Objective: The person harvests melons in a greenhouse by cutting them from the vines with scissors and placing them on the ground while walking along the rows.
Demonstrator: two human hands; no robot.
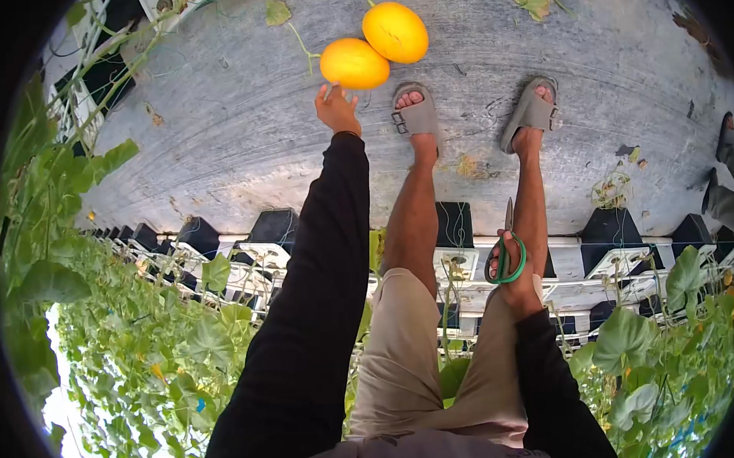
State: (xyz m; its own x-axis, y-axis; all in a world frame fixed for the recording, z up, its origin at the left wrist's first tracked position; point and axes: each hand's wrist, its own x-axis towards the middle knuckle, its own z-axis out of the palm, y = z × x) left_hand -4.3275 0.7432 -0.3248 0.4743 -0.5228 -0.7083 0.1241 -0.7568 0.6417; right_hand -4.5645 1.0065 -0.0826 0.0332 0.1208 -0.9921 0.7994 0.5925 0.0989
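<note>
Two yellow melons lie side by side on the grey floor ahead of my feet: the nearer melon (354, 63), with a piece of green vine on its left, and the farther melon (395, 33), with a short stem. My left hand (336, 109) reaches down to the nearer melon, fingers apart and holding nothing. Its fingertips are at the melon's lower edge; whether they touch it I cannot tell. Beside my right leg, my right hand (512, 268) is closed on green-handled scissors (510, 216), the blades pointing forward and looking closed.
Sandalled feet stand on the concrete floor (289, 142). Dry leaves (531, 2) are scattered there. Behind me runs a row of black pots (273, 227) on white supports, with leafy vines (208, 342). Another person's sandalled foot (725, 136) shows at the right edge.
</note>
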